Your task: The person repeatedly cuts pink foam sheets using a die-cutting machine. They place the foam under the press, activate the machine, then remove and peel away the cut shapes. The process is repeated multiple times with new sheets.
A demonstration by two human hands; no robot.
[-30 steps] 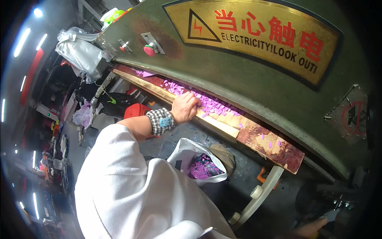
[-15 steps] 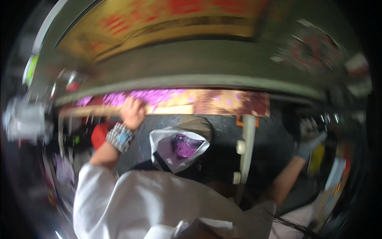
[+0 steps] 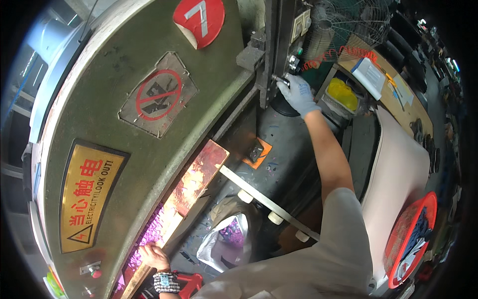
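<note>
Your bare left hand (image 3: 154,257) curls beside small purple chips (image 3: 151,228) on the brown wooden board (image 3: 200,174); dragging could spill them over its front edge. Your pale-gloved right hand (image 3: 299,96) is at a metal lever (image 3: 282,79); grips unclear.

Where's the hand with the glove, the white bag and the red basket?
Right hand (image 3: 300,96): head view, back of the hand.
White bag (image 3: 211,249): head view, its wall.
Red basket (image 3: 402,230): head view, its wall.

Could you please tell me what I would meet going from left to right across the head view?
Yellow warning plate, bare left hand, white bag with purple pieces, gloved right hand, yellow bundle, red basket.
</note>
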